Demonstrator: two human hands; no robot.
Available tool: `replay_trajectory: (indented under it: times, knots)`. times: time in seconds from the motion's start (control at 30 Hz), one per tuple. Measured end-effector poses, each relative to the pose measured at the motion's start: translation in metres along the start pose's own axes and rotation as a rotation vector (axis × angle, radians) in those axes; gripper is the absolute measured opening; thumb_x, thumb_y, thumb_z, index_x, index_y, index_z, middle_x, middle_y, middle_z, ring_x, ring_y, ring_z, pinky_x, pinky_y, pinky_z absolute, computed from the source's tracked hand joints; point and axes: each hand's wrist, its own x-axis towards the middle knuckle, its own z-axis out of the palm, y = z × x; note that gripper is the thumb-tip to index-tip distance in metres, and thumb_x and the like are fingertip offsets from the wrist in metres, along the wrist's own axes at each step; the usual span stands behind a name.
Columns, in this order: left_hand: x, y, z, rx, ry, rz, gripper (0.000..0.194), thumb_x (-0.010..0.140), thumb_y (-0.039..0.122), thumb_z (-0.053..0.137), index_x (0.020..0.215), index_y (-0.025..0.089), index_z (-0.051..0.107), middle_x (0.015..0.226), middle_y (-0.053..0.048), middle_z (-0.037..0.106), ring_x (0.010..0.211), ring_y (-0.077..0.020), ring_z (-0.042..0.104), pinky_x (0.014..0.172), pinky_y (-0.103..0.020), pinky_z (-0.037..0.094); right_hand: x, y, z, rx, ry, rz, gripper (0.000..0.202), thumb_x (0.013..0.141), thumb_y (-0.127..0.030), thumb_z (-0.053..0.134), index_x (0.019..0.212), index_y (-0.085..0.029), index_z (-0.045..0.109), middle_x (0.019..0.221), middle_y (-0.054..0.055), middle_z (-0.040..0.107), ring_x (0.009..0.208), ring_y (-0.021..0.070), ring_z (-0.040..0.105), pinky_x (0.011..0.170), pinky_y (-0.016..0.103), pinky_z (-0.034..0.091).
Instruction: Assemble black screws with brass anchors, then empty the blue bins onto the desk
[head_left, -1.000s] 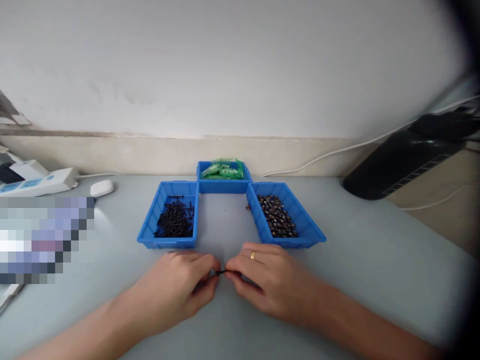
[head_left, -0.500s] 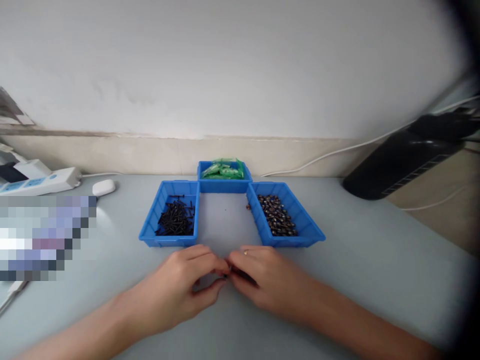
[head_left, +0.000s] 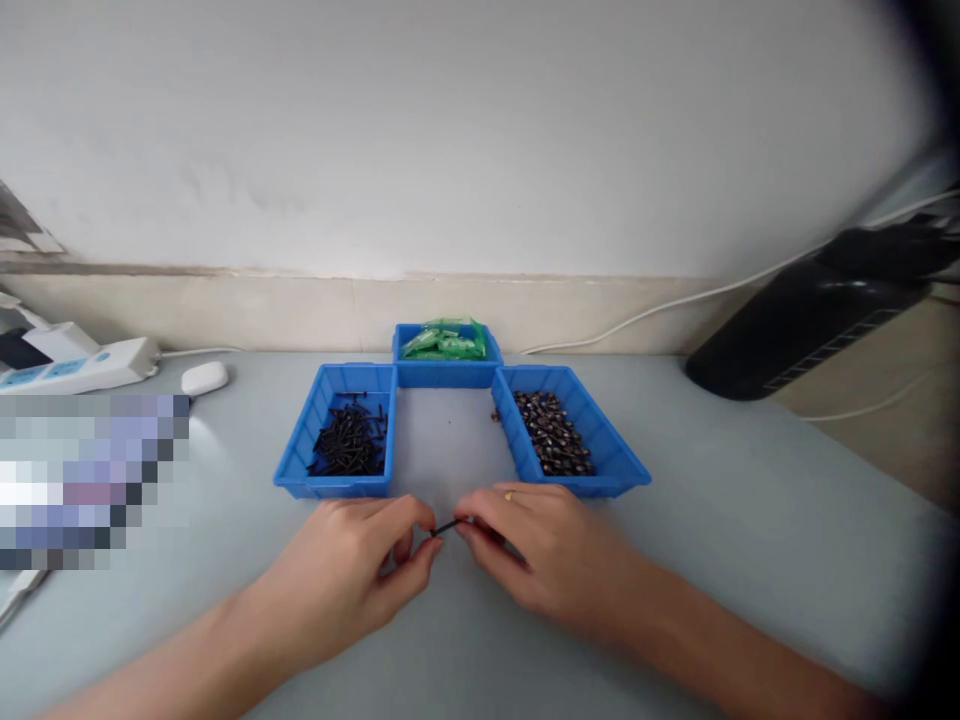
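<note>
A thin black screw (head_left: 445, 527) spans the small gap between my two hands. My left hand (head_left: 367, 555) pinches its left end between thumb and forefinger. My right hand (head_left: 529, 540), with a ring on one finger, is closed on the other end; whatever else its fingertips cover is hidden. Beyond my left hand stands a blue bin (head_left: 300, 440) with a heap of black screws (head_left: 349, 440). Beyond my right hand is a second blue bin (head_left: 607, 440) with many small brownish metal pieces (head_left: 551, 430).
A smaller blue bin (head_left: 448, 375) at the back holds green plastic packets (head_left: 450, 343). A loose metal piece (head_left: 495, 415) lies beside the right bin. At left are a power strip (head_left: 124, 365), a white case (head_left: 205, 378) and a blurred-out object (head_left: 82, 480); a black bottle (head_left: 810, 310) lies right.
My hands have moved slightly apart, and the black screw now shows between their fingertips. The view has shifted a little.
</note>
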Motion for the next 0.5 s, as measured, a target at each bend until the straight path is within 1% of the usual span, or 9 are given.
replay_trajectory:
  times: [0.13,0.2,0.27,0.37,0.5]
  knots:
    - [0.0001,-0.0014,0.0028,0.039,-0.086,0.01,0.008,0.087,0.02,0.046,0.083,0.019,0.053,0.06,0.005,0.053,0.052,-0.0095,0.05,0.049,-0.02,0.034,-0.0022,-0.0046,-0.0016,0.001,0.054,-0.091,0.018,0.09,-0.019,0.041,0.087,-0.016,0.059,0.063,0.0,0.059,0.058,0.0122,0.055,0.059,0.024,0.041]
    - [0.0014,-0.0004,0.0026,0.06,-0.13,0.025,0.012,0.087,0.019,0.044,0.078,0.019,0.051,0.061,0.004,0.053,0.053,-0.0101,0.051,0.05,-0.021,0.034,-0.0029,-0.0068,-0.0012,-0.017,0.064,-0.13,0.021,0.091,-0.018,0.039,0.087,-0.016,0.059,0.061,-0.001,0.058,0.056,0.0123,0.054,0.06,0.025,0.041]
    - [0.0026,0.0008,0.0018,0.075,-0.159,0.035,0.013,0.088,0.019,0.043,0.077,0.019,0.05,0.062,0.003,0.054,0.054,-0.011,0.051,0.05,-0.022,0.035,-0.0031,-0.0078,-0.0004,-0.022,0.067,-0.144,0.022,0.091,-0.018,0.038,0.088,-0.016,0.06,0.06,-0.001,0.058,0.056,0.0125,0.054,0.062,0.026,0.042]
    - [0.0027,0.0011,0.0012,0.073,-0.179,0.04,0.013,0.089,0.02,0.042,0.079,0.02,0.051,0.065,0.003,0.056,0.056,-0.0126,0.054,0.051,-0.024,0.037,-0.0025,-0.007,0.001,-0.033,0.084,-0.138,0.022,0.091,-0.017,0.039,0.089,-0.015,0.06,0.061,-0.001,0.059,0.056,0.013,0.056,0.063,0.027,0.043]
    - [-0.0004,-0.0014,0.0027,0.075,-0.17,0.047,0.015,0.091,0.021,0.038,0.084,0.02,0.051,0.068,0.002,0.059,0.059,-0.0147,0.058,0.052,-0.026,0.039,-0.0016,-0.0042,0.0009,-0.07,0.099,-0.117,0.023,0.092,-0.017,0.037,0.089,-0.015,0.06,0.062,0.0,0.06,0.055,0.0137,0.055,0.059,0.027,0.042]
